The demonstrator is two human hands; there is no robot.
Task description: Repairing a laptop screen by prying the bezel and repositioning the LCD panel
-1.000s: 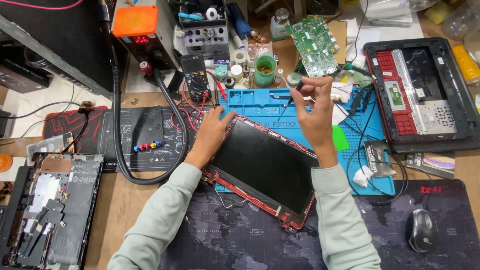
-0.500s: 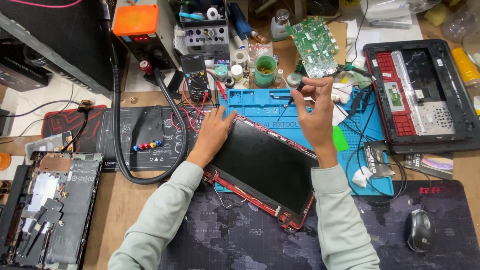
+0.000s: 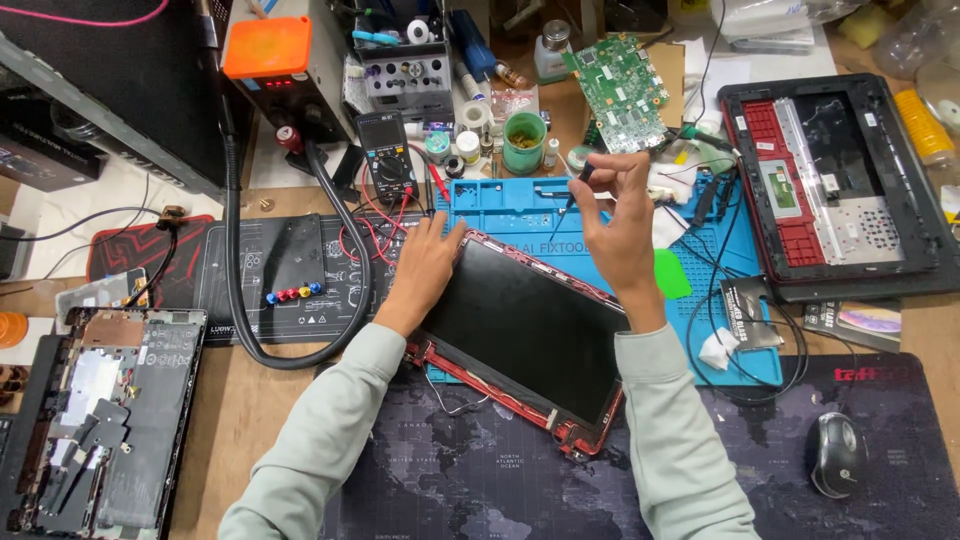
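Note:
A laptop screen panel [image 3: 520, 325] in a red lid frame lies tilted on the blue work mat [image 3: 735, 345]. My left hand [image 3: 425, 265] rests flat on the panel's upper left corner, fingers spread. My right hand [image 3: 620, 225] is raised above the panel's top edge and grips a small dark screwdriver [image 3: 572, 192], tip pointing down toward the mat.
A green circuit board [image 3: 620, 80] lies behind the mat. A red and black laptop base [image 3: 830, 190] sits at right, another opened chassis [image 3: 95, 420] at left. A multimeter [image 3: 387, 155], green cup [image 3: 523, 142], mouse [image 3: 835, 452] and black hose [image 3: 235, 290] surround the work area.
My right hand has lowered the screwdriver slightly toward the panel's top edge. The left hand stays on the panel's corner.

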